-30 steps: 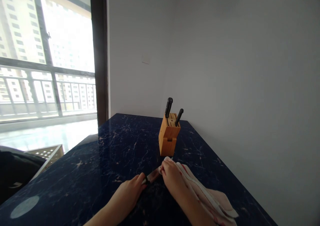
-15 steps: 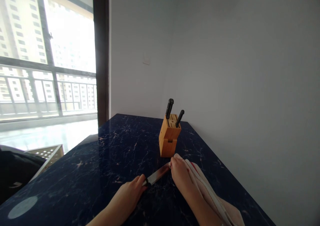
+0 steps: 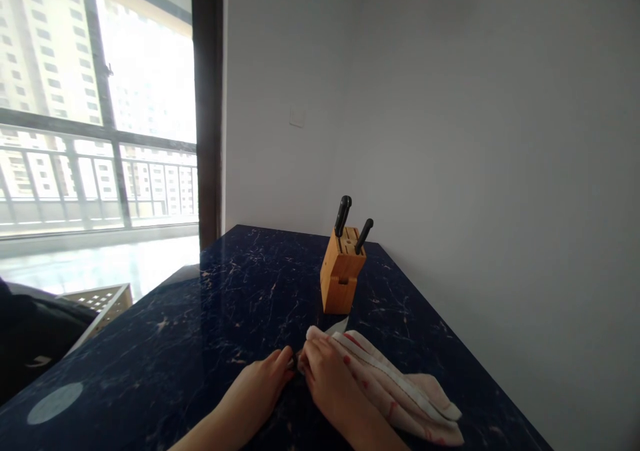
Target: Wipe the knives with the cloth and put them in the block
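Note:
My left hand (image 3: pixel 267 378) is closed round the black handle of a kitchen knife (image 3: pixel 339 326), whose blade points away to the right. Only the blade's tip end shows; the rest is covered. Beside it, my right hand (image 3: pixel 323 371) is closed on a white towel with red marks (image 3: pixel 395 391), pressed against the blade near the handle. The towel's loose end trails over the table to the right. Just beyond the blade tip stands a wooden knife block (image 3: pixel 339 281) holding black-handled knives (image 3: pixel 343 216).
The dark blue marbled table (image 3: pixel 260 271) runs back to the grey wall (image 3: pixel 475 171). A pale round patch (image 3: pixel 55 403) lies at its left front. Off the left edge are a dark bag-like thing (image 3: pixel 40 331) and a light perforated panel (image 3: pixel 103 299).
My right hand has slid the towel from the blade's tip down toward the handle, leaving the tip bare. My left hand keeps its hold on the knife. The view has shifted slightly.

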{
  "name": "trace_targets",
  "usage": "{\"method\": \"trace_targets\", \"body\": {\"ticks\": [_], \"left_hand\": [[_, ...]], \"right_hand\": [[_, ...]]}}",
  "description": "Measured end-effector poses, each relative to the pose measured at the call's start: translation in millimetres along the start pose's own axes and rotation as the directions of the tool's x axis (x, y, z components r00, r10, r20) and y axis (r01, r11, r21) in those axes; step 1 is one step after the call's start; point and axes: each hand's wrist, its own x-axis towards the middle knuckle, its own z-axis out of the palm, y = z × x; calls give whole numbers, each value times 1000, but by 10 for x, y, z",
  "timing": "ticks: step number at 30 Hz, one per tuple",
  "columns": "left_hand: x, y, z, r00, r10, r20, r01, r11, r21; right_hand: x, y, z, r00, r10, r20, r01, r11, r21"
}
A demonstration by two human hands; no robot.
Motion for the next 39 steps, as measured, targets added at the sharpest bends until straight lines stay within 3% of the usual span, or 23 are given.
{"method": "trace_targets", "body": {"ticks": [4,9,26,33,39], "left_hand": [[-8,16,-13,1000,3,2,-3,1000,6],[-30,38,-35,1000,3,8,-3,1000,-3],[-28,28,-29,1000,13,1,-13,1000,4],[-26,51,-53,1000,-5,15,5,999,46],[-40,56,-66,1000,6,13,-6,1000,23]], "right_hand": [[58,11,-13,996,77,-45,-76,997,24],[49,-39,-23,1000,6,-22,-5,997,71],[39,-77,-41,999,19,-27,-20,999,-43],[140,295,-80,977,198,-76,-208,967,-149],[146,696,-300,967,230,-113,-247,955,-167]]}}
